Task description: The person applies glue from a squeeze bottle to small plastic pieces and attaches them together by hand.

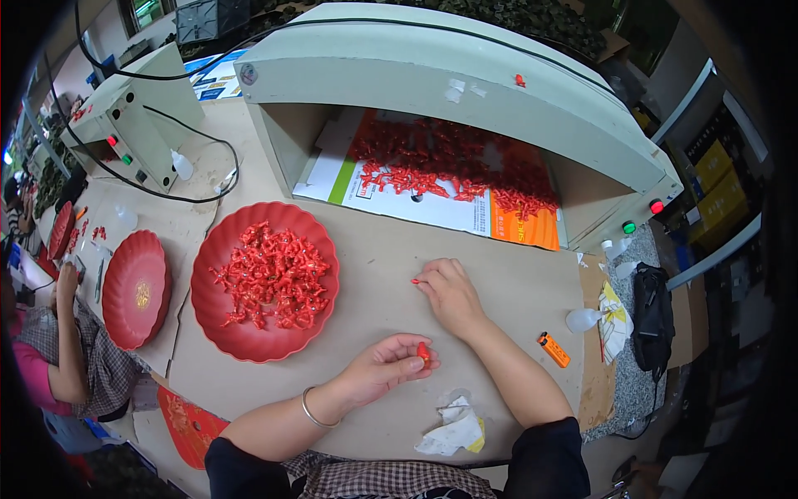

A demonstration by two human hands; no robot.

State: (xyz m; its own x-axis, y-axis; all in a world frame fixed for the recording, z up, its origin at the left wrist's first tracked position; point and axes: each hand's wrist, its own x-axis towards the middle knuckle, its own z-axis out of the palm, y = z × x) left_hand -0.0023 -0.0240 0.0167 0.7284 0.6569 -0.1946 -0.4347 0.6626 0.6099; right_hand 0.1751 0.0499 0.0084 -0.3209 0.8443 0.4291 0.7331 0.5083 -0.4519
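Observation:
Between the thumb and fingers of my left hand (389, 364) is a small glossy red figurine (424, 353), held over the table. My right hand (450, 296) is farther forward and pinches a tiny red piece (416, 281) at its fingertips; its exact kind is too small to tell. To the left of both hands, a scalloped red plate (207, 314) carries a heap of small red figurines (274, 279).
Ahead, a pale metal box (432, 62) with an open front has many red pieces (449, 158) on cardboard inside. On the right lie an orange lighter (554, 350) and a plastic bottle (583, 320). A crumpled cloth (453, 428) lies near me. A co-worker (71, 358) sits left beside another red plate (125, 303).

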